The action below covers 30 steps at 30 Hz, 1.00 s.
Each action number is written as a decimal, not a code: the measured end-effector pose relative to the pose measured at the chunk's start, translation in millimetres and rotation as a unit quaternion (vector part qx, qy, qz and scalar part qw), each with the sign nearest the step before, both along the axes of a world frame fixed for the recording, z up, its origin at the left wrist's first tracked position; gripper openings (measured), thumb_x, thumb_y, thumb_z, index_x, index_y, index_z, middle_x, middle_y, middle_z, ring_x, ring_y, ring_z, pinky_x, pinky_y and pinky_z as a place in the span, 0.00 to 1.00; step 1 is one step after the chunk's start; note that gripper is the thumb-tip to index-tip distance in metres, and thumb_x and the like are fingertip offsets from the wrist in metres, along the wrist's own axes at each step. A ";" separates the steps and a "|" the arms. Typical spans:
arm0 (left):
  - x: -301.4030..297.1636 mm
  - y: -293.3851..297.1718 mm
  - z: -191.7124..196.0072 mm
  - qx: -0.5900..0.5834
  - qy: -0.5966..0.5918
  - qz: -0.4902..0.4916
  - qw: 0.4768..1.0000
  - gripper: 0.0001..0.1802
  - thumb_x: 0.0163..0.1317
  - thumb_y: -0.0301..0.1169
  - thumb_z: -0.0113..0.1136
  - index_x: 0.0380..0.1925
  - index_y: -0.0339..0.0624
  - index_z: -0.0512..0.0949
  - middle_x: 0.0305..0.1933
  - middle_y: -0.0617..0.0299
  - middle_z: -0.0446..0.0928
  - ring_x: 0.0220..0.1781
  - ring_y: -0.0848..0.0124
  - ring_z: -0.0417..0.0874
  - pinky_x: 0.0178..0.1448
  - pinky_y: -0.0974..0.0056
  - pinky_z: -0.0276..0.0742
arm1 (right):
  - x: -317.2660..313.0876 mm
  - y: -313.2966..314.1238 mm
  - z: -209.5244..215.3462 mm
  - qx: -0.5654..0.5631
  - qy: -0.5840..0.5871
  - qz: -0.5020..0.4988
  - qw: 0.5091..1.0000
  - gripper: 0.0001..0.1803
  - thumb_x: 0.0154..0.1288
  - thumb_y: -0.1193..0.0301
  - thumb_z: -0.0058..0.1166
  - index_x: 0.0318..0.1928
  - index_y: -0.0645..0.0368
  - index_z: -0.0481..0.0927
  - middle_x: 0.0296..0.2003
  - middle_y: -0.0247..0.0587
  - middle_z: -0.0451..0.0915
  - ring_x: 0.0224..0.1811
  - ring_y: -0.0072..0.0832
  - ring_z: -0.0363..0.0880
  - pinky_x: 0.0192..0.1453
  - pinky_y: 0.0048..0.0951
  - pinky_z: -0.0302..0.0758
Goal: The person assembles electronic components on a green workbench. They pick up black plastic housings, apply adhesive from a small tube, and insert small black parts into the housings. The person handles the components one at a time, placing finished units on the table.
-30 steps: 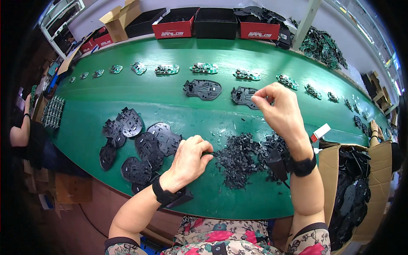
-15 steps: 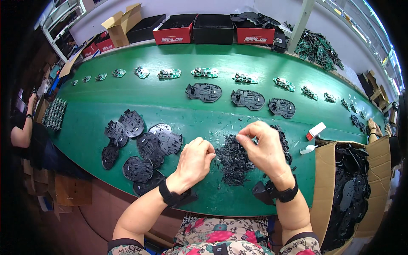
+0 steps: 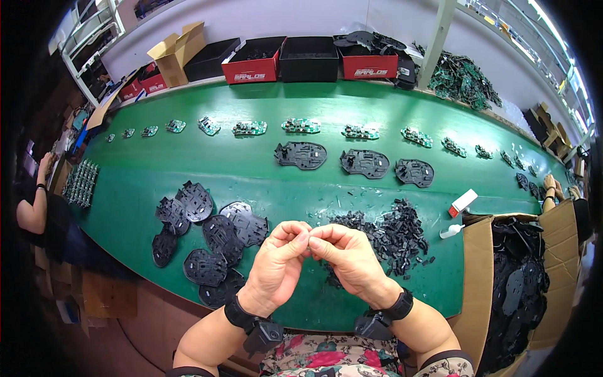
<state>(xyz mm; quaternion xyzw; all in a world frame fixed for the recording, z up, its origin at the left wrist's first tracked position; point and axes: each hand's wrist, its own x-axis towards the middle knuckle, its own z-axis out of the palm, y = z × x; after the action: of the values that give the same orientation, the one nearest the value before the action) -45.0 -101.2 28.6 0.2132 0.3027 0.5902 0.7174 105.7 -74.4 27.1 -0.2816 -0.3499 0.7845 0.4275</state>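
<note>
Small black parts (image 3: 402, 235) lie heaped just beyond and to the right of our hands, pointing every which way. Our right hand (image 3: 352, 254) is nearer and hides the heap's near edge. It meets our left hand (image 3: 279, 257), both pinched closed — we cannot tell what, if anything, they grip.

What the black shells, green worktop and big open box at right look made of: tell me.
Black shells: probably moulded plastic, matte, with ribs and openings formed in.
Green worktop: perhaps rubber or vinyl sheeting, smooth, with a soft sheen.
Open box: likely cardboard, dull brown, with folded-out flaps.
</note>
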 end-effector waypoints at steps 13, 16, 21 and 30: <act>-28.3 51.4 24.5 0.069 0.316 -0.064 0.944 0.09 0.61 0.27 0.65 0.40 0.36 0.78 0.39 0.65 0.79 0.42 0.79 0.77 0.50 0.72 0.73 | 2.6 46.7 42.7 0.232 -0.394 0.020 0.889 0.11 0.66 0.69 0.55 0.38 0.66 0.80 0.25 0.37 0.80 0.27 0.18 0.73 0.31 0.26 0.72; -33.9 71.1 33.0 0.076 0.382 -0.114 0.914 0.09 0.62 0.28 0.65 0.39 0.36 0.79 0.38 0.67 0.79 0.41 0.81 0.77 0.49 0.73 0.73 | 4.4 68.3 50.4 0.253 -0.439 0.058 0.860 0.11 0.63 0.69 0.55 0.37 0.67 0.81 0.23 0.44 0.80 0.26 0.24 0.76 0.32 0.31 0.73; -33.5 113.7 29.5 0.119 0.497 -0.102 0.853 0.05 0.62 0.27 0.62 0.35 0.37 0.80 0.32 0.72 0.77 0.33 0.84 0.73 0.38 0.75 0.70 | 4.4 113.5 55.2 0.266 -0.480 0.076 0.832 0.13 0.60 0.68 0.56 0.35 0.67 0.82 0.23 0.47 0.81 0.26 0.27 0.78 0.34 0.34 0.75; -15.9 228.7 -16.4 0.091 0.689 0.031 0.718 0.07 0.48 0.31 0.67 0.26 0.41 0.84 0.31 0.59 0.81 0.33 0.71 0.80 0.40 0.66 0.75 | -0.2 214.2 17.4 0.244 -0.589 -0.054 0.768 0.11 0.51 0.68 0.60 0.33 0.61 0.86 0.30 0.54 0.84 0.36 0.39 0.86 0.45 0.34 0.79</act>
<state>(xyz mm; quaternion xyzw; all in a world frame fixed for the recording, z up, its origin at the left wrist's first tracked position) -60.9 127.5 12.2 0.6159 0.6643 0.3273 0.2688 105.5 139.7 44.5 -0.5933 -0.6968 0.3284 0.2337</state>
